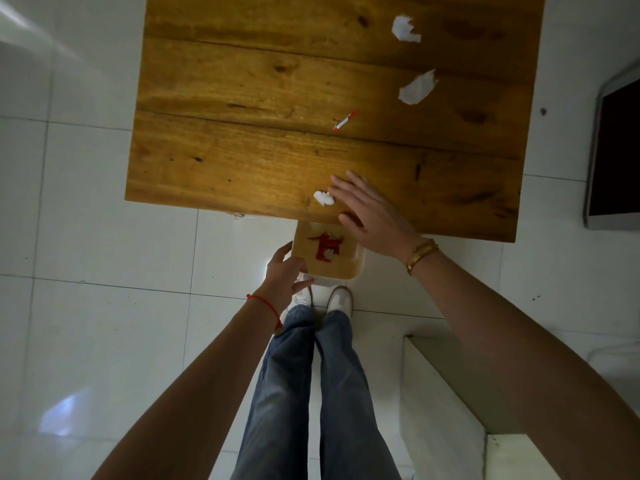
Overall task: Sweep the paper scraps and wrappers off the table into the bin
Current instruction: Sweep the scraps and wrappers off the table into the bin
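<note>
White floor tiles surround a wooden desk (277, 116). Right hand (367, 216) lies spread flat beside a small paper scrap (323, 198) near the desk edge; left hand (285, 277) grips the bin (353, 268) below that edge. Two larger scraps (417, 87) and a wrapper (344, 120) lie farther back.

Table (242, 98): left half and middle bare, open for a sweep. Right side holds two paper scraps (406, 28) (417, 87) and a small wrapper (344, 120), well apart, with clear lanes between. Near edge: small scrap (323, 198) touching right hand (367, 216). Bin (356, 268) just below edge, left hand (285, 275) on its rim.
</note>
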Tool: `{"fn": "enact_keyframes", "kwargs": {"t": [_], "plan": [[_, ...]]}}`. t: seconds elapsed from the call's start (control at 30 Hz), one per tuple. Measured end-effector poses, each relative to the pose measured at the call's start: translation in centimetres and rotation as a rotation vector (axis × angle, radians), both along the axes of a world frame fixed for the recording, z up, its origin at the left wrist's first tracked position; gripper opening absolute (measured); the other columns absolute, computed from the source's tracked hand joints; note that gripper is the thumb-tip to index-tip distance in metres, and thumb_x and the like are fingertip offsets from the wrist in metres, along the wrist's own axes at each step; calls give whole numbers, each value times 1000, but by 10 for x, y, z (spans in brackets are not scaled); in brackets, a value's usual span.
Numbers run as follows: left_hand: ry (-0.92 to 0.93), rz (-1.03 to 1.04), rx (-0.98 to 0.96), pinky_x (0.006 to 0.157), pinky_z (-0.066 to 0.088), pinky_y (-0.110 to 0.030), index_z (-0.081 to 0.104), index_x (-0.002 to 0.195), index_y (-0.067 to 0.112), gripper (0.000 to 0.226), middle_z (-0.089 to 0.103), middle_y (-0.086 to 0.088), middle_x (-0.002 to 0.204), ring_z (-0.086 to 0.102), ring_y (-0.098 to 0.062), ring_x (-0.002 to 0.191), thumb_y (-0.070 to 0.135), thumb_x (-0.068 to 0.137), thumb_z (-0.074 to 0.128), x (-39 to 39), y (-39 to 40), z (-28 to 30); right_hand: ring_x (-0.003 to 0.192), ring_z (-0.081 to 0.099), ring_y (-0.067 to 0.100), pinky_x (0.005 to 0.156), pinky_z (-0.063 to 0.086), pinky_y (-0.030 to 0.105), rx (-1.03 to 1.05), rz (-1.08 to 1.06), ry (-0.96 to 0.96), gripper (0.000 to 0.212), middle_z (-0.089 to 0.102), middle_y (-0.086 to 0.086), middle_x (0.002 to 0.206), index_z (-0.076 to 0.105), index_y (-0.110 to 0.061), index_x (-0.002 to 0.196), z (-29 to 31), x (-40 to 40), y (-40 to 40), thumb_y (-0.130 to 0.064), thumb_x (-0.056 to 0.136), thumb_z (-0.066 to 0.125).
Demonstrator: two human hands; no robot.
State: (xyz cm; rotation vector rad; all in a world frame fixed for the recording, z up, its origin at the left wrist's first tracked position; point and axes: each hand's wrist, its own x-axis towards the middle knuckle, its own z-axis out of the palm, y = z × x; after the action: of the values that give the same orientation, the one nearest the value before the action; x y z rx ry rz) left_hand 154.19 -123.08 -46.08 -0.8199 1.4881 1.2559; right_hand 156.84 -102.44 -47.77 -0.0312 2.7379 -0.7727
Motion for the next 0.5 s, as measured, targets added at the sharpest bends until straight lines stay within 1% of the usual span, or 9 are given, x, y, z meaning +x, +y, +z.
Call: {"fn": "enact_keyframes", "kwargs": {"t": [0.1,0.2,0.3,0.37,0.5], "plan": [[-16,27,2,102,49,-51,41,146,11,63,52,-19,139,53,-38,126,-12,88,44,0,2,4,153,2,18,125,2,39,37,110,-17,51,18,-4,163,28,-22,153,1,20,-7,-35,104,36],[-19,43,3,102,49,-51,41,146,11,63,52,-18,139,54,-37,125,-12,88,44,2,2,7,152,3,19,125,3,40,21,185,-22,51,19,-3,163,29,-22,152,6,39,-14,-33,103,38],[-20,65,3,99,51,-50,42,145,10,61,53,-18,138,54,-37,124,-12,88,44,2,1,9,152,9,21,125,10,41,5,262,-23,51,22,0,162,33,-16,151,11,51,-16,-28,103,41],[-26,71,10,100,50,-51,42,145,9,60,51,-18,140,53,-38,126,-12,88,43,2,0,10,152,10,21,125,11,41,7,227,-24,50,23,2,162,32,-15,151,13,52,-14,-28,103,40],[-14,59,19,102,48,-53,43,143,8,59,52,-18,140,52,-39,127,-11,88,42,2,-2,11,152,8,18,125,8,41,42,2,9,49,20,3,163,29,-15,152,19,18,-1,-30,105,32]]}}
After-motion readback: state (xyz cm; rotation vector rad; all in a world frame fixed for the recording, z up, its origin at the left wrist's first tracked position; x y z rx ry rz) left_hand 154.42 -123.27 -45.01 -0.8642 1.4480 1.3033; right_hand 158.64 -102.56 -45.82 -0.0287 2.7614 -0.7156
